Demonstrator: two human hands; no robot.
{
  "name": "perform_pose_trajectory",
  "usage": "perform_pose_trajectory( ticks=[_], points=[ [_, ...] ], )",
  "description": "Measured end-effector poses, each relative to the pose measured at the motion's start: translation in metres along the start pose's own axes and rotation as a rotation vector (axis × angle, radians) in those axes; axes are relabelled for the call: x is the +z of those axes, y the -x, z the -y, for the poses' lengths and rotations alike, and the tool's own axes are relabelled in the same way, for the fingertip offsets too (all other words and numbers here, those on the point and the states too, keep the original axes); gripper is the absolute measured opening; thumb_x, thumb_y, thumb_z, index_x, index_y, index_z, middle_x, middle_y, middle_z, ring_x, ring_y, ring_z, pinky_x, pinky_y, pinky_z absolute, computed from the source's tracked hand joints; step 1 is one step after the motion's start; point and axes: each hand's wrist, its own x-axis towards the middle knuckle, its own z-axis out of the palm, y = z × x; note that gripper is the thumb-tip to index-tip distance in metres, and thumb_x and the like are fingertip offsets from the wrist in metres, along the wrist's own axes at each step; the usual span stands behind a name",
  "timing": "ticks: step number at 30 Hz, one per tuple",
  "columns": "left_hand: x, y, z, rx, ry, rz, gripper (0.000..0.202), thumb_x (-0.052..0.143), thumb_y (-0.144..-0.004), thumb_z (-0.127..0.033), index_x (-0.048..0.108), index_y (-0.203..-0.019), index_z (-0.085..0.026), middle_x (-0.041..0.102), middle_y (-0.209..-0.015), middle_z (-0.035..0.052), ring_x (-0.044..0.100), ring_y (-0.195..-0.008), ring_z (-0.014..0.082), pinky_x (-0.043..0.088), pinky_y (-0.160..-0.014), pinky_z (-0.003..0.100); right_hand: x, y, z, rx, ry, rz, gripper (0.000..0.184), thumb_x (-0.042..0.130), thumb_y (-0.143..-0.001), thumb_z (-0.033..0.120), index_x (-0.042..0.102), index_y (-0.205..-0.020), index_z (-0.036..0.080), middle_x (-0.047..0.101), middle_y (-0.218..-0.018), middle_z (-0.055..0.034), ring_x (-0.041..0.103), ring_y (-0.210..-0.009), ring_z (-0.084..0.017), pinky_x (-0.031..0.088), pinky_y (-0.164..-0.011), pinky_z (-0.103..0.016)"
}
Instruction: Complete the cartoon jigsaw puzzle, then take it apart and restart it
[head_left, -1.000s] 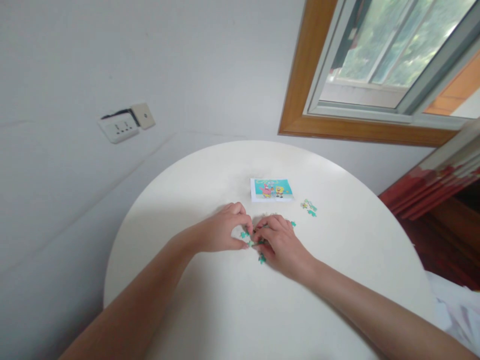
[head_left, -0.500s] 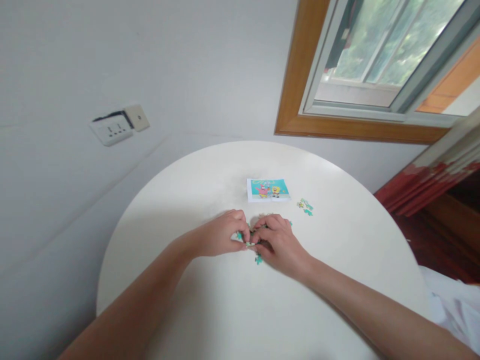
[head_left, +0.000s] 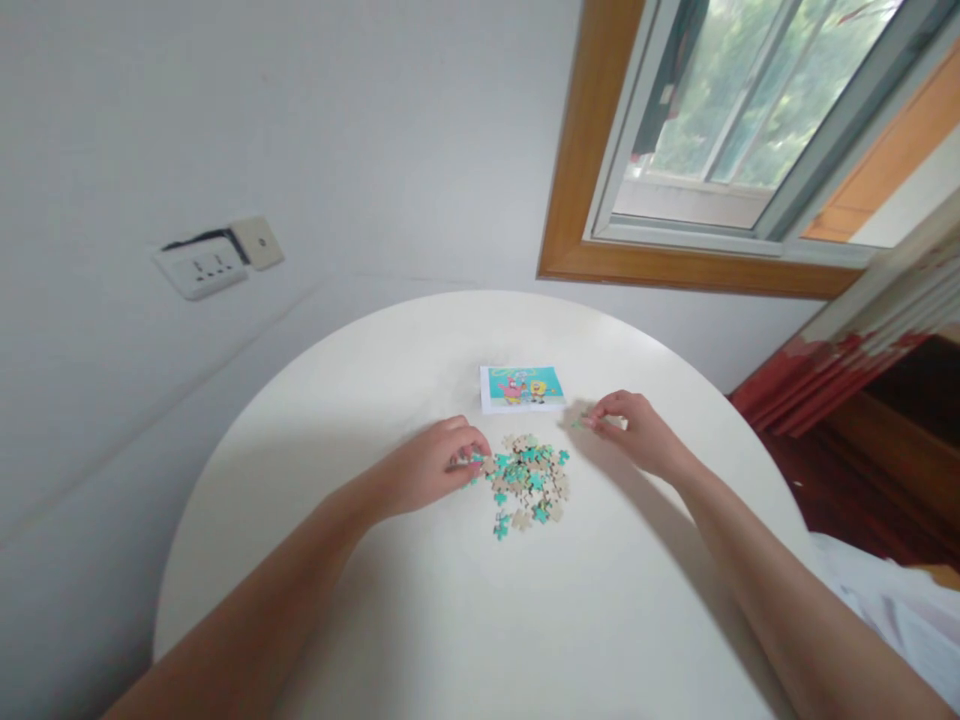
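A heap of loose jigsaw pieces [head_left: 529,479], teal and beige, lies in the middle of the round white table [head_left: 375,600]. My left hand [head_left: 431,468] rests at the heap's left edge, fingers curled and pinched on a teal piece. My right hand [head_left: 637,430] is further right and back, fingers pinched on small joined puzzle pieces [head_left: 581,424] on the table. A small cartoon picture card [head_left: 521,387] lies flat just behind the heap.
The table stands against a white wall with a socket plate [head_left: 202,265] at the left. A wooden-framed window [head_left: 675,260] is at the upper right. A red and cream curtain [head_left: 847,350] hangs to the right of the table.
My hands were together over the heap, covering it. My right hand has moved right and back to the separate small pieces, uncovering the heap. My left hand stayed at the heap.
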Motion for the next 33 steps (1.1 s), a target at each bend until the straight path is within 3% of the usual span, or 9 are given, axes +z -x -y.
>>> perform_pose_trajectory(
  ticks=[5, 10, 18, 20, 23, 25, 33],
  points=[
    [0.004, -0.002, 0.002, -0.002, 0.015, -0.012, 0.018, 0.051, -0.087, -0.028, 0.062, -0.096, -0.018, 0.056, -0.088, 0.004, 0.057, -0.076, 0.0142, 0.047, -0.07, 0.026, -0.003, -0.002, -0.019, 0.087, 0.127, 0.11, 0.017, 0.059, -0.081, 0.029, 0.074, -0.078, 0.02, 0.07, -0.085, -0.0073, 0.061, -0.081, -0.02, 0.044, -0.074, -0.03],
    [0.006, -0.002, 0.008, -0.011, 0.033, -0.042, 0.016, 0.05, -0.087, -0.025, 0.06, -0.097, -0.018, 0.054, -0.087, 0.0026, 0.056, -0.072, 0.0119, 0.046, -0.067, 0.023, -0.002, 0.003, -0.011, 0.138, 0.34, 0.019, 0.016, 0.061, -0.08, 0.034, 0.074, -0.082, 0.025, 0.067, -0.093, -0.0086, 0.056, -0.087, -0.024, 0.04, -0.072, -0.034],
    [0.007, -0.005, 0.003, 0.012, 0.015, -0.08, 0.016, 0.051, -0.086, -0.023, 0.061, -0.097, -0.018, 0.053, -0.086, 0.0018, 0.054, -0.069, 0.0113, 0.045, -0.066, 0.023, 0.0, 0.006, 0.0, 0.005, 0.274, -0.012, 0.012, 0.062, -0.078, 0.023, 0.073, -0.084, 0.022, 0.065, -0.089, -0.0087, 0.055, -0.087, -0.024, 0.041, -0.077, -0.039],
    [0.007, -0.005, 0.002, 0.019, -0.005, -0.097, 0.016, 0.051, -0.086, -0.022, 0.061, -0.098, -0.019, 0.053, -0.087, 0.002, 0.053, -0.07, 0.0118, 0.044, -0.067, 0.024, -0.004, 0.009, 0.011, -0.113, 0.144, 0.048, 0.014, 0.06, -0.078, 0.017, 0.071, -0.085, 0.021, 0.066, -0.087, -0.0074, 0.057, -0.084, -0.021, 0.043, -0.078, -0.036],
    [0.009, -0.006, -0.001, 0.036, -0.037, -0.117, 0.017, 0.05, -0.087, -0.021, 0.061, -0.1, -0.019, 0.054, -0.09, 0.0031, 0.053, -0.075, 0.0134, 0.044, -0.07, 0.025, -0.009, 0.018, 0.033, -0.244, -0.109, 0.328, 0.018, 0.055, -0.08, 0.012, 0.07, -0.085, 0.02, 0.067, -0.081, -0.0029, 0.059, -0.074, -0.014, 0.046, -0.071, -0.028],
    [0.011, -0.007, -0.005, 0.061, -0.053, -0.13, 0.019, 0.05, -0.087, -0.021, 0.061, -0.102, -0.019, 0.054, -0.092, 0.0044, 0.054, -0.081, 0.0154, 0.045, -0.074, 0.026, -0.011, 0.024, 0.045, -0.271, -0.195, 0.447, 0.017, 0.055, -0.081, 0.012, 0.07, -0.086, 0.021, 0.067, -0.081, -0.0014, 0.059, -0.072, -0.013, 0.047, -0.069, -0.026],
    [0.019, -0.011, -0.019, 0.141, -0.061, -0.111, 0.023, 0.048, -0.086, -0.015, 0.062, -0.105, -0.02, 0.056, -0.098, 0.0064, 0.053, -0.095, 0.019, 0.043, -0.085, 0.03, -0.003, 0.03, 0.058, -0.353, -0.206, 0.498, 0.015, 0.067, -0.078, 0.018, 0.07, -0.092, 0.023, 0.061, -0.087, -0.0021, 0.059, -0.077, -0.013, 0.048, -0.072, -0.026]
  ],
)
